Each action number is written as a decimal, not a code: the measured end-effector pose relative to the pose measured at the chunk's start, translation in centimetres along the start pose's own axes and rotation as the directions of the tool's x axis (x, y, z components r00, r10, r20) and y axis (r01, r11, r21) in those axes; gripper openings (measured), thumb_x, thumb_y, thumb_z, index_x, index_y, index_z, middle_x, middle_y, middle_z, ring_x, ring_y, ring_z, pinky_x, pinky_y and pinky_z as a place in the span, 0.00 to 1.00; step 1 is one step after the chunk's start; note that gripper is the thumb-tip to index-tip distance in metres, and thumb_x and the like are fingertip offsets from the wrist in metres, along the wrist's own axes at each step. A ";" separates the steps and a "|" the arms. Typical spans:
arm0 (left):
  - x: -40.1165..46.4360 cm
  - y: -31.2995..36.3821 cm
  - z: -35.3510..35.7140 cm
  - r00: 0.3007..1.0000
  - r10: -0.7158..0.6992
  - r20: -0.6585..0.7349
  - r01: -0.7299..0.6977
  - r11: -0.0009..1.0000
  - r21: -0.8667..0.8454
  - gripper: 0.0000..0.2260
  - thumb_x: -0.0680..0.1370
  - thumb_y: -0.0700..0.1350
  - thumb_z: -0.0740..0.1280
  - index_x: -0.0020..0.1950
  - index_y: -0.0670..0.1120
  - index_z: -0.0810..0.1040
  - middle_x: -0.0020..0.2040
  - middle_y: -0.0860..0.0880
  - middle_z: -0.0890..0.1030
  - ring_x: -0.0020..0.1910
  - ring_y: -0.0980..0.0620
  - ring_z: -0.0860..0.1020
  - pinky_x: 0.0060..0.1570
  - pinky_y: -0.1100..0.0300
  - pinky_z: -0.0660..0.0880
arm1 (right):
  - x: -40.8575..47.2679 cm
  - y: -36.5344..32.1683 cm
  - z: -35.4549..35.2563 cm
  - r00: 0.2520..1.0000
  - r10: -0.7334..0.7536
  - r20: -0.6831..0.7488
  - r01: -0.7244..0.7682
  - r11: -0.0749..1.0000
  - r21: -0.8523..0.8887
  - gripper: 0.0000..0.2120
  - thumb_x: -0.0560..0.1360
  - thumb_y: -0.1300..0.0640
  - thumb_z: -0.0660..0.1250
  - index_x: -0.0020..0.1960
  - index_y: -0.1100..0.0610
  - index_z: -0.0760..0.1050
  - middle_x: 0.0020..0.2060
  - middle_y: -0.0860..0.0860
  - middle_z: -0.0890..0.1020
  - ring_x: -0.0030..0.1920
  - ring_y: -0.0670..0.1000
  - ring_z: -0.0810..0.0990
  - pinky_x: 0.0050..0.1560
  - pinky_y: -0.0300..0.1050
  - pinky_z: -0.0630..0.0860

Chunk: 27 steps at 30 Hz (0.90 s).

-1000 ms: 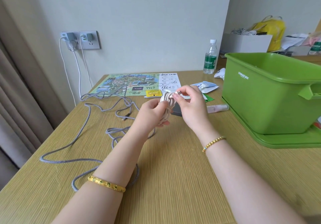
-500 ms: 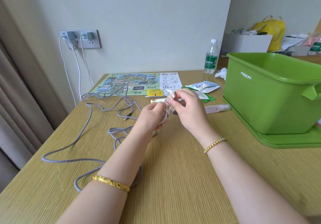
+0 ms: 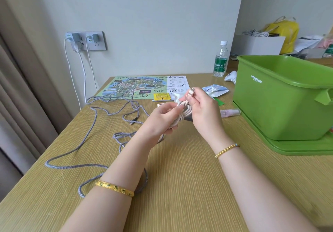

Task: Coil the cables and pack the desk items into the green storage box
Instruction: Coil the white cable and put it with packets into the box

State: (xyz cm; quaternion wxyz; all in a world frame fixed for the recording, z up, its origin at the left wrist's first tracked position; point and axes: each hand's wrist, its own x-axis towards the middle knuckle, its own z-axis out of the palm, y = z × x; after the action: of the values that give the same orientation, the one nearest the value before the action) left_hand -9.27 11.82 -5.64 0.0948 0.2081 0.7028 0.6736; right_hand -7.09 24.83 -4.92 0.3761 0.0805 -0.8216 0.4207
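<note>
Since half a second ago the right hand (image 3: 201, 111) has lifted its fingers, now pinching the metal plug end of the white cable (image 3: 182, 113) above the bundle. Left hand (image 3: 160, 122) grips the coiled white cable, whose loops run slantwise from lower left up toward the right, held above the middle of the counter (image 3: 180, 177).

"STORAGE BOX" is printed in white on the green storage box (image 3: 281, 98), which stands on its green lid at the counter's right edge. A water bottle (image 3: 220, 59) with a green "Cestbon" label stands near the far edge. The printed map (image 3: 133, 87) by the far edge carries handwritten numbers, among them "4968" and "1260".

A grey braided cable (image 3: 93, 127) sprawls uncoiled over the left half of the counter, its plug end pointing left. Small packets (image 3: 214, 90) and a pink tube (image 3: 229, 113) lie between the hands and the box.

The counter is pale wood grain, against a light wall with a socket plate (image 3: 86, 41) and a curtain on the left.
</note>
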 end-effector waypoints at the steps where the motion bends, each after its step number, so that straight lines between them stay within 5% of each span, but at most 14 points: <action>1: 0.0 0.0 -0.1 1.000 -0.002 0.014 0.002 1.000 -0.005 0.07 0.78 0.49 0.63 0.44 0.48 0.77 0.30 0.54 0.74 0.25 0.57 0.71 0.23 0.69 0.63 | 0.1 0.0 0.0 0.999 0.032 0.002 -0.032 0.999 0.044 0.07 0.79 0.59 0.59 0.43 0.58 0.73 0.40 0.46 0.83 0.41 0.46 0.80 0.42 0.38 0.72; 5: -0.2 0.1 0.0 0.997 -0.034 0.072 0.033 0.999 0.009 0.07 0.79 0.47 0.62 0.42 0.51 0.76 0.29 0.56 0.77 0.28 0.58 0.78 0.27 0.67 0.69 | 0.4 -0.1 -0.1 0.980 0.197 0.009 -0.193 0.948 0.254 0.11 0.79 0.62 0.59 0.38 0.54 0.71 0.37 0.50 0.83 0.37 0.51 0.80 0.42 0.44 0.75; 12: -0.1 0.0 0.5 0.990 -0.038 0.134 0.035 0.999 0.028 0.06 0.79 0.44 0.62 0.44 0.50 0.75 0.34 0.54 0.82 0.31 0.56 0.81 0.29 0.66 0.74 | 0.5 0.4 -0.5 0.866 0.482 0.132 -0.469 0.693 0.547 0.11 0.80 0.60 0.57 0.40 0.56 0.72 0.27 0.46 0.82 0.25 0.44 0.78 0.25 0.33 0.72; 15: -0.2 -0.5 0.4 0.995 -0.018 0.099 0.012 0.998 0.065 0.05 0.79 0.41 0.62 0.50 0.45 0.77 0.40 0.46 0.82 0.36 0.50 0.78 0.36 0.62 0.73 | 0.4 0.4 -0.4 0.857 0.478 0.192 -0.499 0.677 0.541 0.10 0.79 0.59 0.59 0.41 0.56 0.74 0.30 0.47 0.83 0.29 0.45 0.79 0.31 0.36 0.76; 19: -0.3 -1.1 0.5 0.998 -0.060 -0.032 0.061 0.997 0.055 0.05 0.78 0.40 0.63 0.52 0.43 0.78 0.39 0.49 0.81 0.35 0.54 0.78 0.38 0.63 0.73 | 0.2 0.5 -0.3 0.844 0.472 0.254 -0.534 0.703 0.470 0.09 0.79 0.56 0.61 0.42 0.54 0.77 0.41 0.53 0.82 0.43 0.52 0.80 0.53 0.52 0.76; 24: -0.1 -0.5 1.0 0.968 -0.118 -0.222 0.059 0.965 -0.255 0.02 0.77 0.40 0.65 0.45 0.43 0.77 0.38 0.48 0.81 0.35 0.54 0.79 0.40 0.61 0.77 | -1.1 0.8 -0.1 0.810 0.417 0.412 -0.534 0.815 0.224 0.13 0.79 0.46 0.57 0.56 0.49 0.75 0.54 0.47 0.81 0.57 0.48 0.78 0.61 0.49 0.73; 27: -0.1 0.6 1.6 0.962 -0.129 -0.240 0.012 0.900 -0.435 0.05 0.77 0.38 0.65 0.41 0.43 0.76 0.33 0.49 0.82 0.30 0.57 0.80 0.34 0.67 0.78 | -2.0 0.5 -0.1 0.825 0.321 0.465 -0.453 0.868 0.205 0.14 0.79 0.51 0.60 0.63 0.49 0.72 0.58 0.46 0.79 0.59 0.45 0.76 0.64 0.48 0.71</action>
State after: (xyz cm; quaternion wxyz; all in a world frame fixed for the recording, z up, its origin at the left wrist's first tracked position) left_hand -8.41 13.21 -5.16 0.0688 0.0652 0.5507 0.8293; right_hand -5.80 24.84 -6.56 0.0810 0.0551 -0.8060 0.5837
